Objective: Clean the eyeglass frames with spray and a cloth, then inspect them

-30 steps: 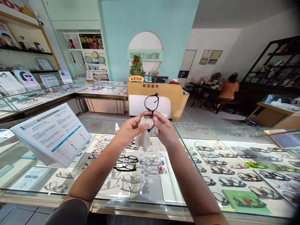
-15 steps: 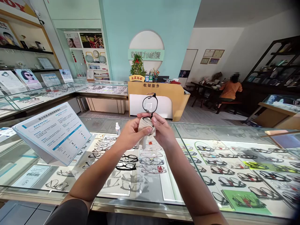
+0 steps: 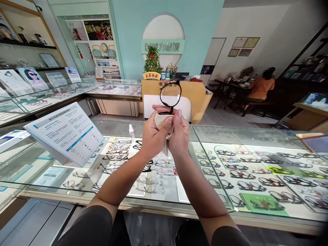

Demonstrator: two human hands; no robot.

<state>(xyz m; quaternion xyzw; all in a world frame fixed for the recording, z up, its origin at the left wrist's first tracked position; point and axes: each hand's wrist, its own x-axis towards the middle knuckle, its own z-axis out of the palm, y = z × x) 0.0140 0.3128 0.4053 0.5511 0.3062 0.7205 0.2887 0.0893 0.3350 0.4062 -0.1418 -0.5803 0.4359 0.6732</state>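
I hold a pair of black-framed glasses (image 3: 170,94) upright in front of me, above a glass display counter (image 3: 212,136). My left hand (image 3: 153,136) is closed on a pale cleaning cloth (image 3: 161,120) pressed against the lower lens. My right hand (image 3: 179,135) is closed on the glasses and the cloth from the other side. The upper lens sticks out above my fingers. The lower lens is hidden by the cloth and my hands.
Inside the counter lie several rows of glasses (image 3: 246,186). A small spray bottle (image 3: 131,131) and a tilted information sign (image 3: 63,133) stand on the glass at left. A cashier desk (image 3: 176,99) faces me. A person in orange (image 3: 261,89) sits at the far right.
Both hands have lifted the glasses and cloth higher and drawn closer together. My view has tipped down and stepped back, so the counter's front edge and the floor show.
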